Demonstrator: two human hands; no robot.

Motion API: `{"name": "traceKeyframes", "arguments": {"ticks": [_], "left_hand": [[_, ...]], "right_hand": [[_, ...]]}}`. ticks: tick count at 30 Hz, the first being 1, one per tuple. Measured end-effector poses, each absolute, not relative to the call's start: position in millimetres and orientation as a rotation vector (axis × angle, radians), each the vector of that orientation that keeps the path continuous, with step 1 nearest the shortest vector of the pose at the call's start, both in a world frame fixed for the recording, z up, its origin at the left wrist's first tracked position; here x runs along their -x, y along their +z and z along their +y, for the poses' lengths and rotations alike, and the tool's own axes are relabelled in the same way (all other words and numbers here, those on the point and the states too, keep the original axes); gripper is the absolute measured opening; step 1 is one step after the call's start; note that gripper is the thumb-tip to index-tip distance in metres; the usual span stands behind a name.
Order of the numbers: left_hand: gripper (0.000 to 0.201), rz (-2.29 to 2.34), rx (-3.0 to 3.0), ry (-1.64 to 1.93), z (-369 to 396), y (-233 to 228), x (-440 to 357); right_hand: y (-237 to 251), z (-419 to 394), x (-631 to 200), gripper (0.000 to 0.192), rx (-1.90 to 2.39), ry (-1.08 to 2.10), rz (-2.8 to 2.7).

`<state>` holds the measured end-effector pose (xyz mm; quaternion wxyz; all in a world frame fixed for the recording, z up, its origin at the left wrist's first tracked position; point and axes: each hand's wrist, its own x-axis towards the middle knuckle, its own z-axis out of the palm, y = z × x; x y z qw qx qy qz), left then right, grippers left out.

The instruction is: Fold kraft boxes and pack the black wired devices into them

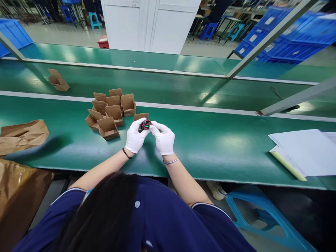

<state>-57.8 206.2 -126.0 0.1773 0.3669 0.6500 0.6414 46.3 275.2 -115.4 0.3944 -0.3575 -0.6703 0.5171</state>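
While both of my white-gloved hands meet over the near edge of the green workbench [210, 147], they pinch a small round black part with a red ring and a green spot [146, 124] between them. My left hand [135, 138] closes its fingertips on the part's left side, and my right hand [164, 139] closes on its right side, so the part sits raised just above the bench, its ringed face tilted up toward me where I can see it. Just behind it stands one small open brown cardboard box [141, 116], and a cluster of the same open boxes [110, 110] sits close to my left, flaps up, within easy reach. A crumpled brown paper bag [23, 134] lies farther left; white paper sheets [304, 152] lie well to my right. No writing on the part, boxes or sheets is readable.
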Motion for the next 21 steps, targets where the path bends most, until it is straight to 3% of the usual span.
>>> {"name": "traceKeyframes", "arguments": {"ticks": [4,9,11,15,18,21], "left_hand": [[0.048,1.975,-1.17,1.729,200.2,-125.7,67.8],[0.101,2.211,-1.351,1.59,193.7,-137.7,92.0],[0.113,2.194,-1.284,1.508,195.5,-148.1,101.0],[0.1,2.062,-1.142,1.311,201.2,-161.7,110.8],[0.082,2.01,-1.158,1.327,204.4,-163.2,112.0],[0.077,2.001,-1.135,1.414,209.3,-163.8,110.2]], "right_hand": [[-110.2,287.4,-41.9,0.029,0.86,1.183,-1.871],[-83.2,315.6,-29.9,0.021,0.752,0.746,-2.402],[-72.3,320.8,-19.0,0.024,0.693,0.471,-2.703],[-65.2,314.5,9.6,0.029,0.621,0.072,-3.156],[-71.9,308.4,30.9,0.023,0.591,0.059,-3.339],[-78.4,308.9,41.5,0.023,0.509,0.076,-3.385]]}}
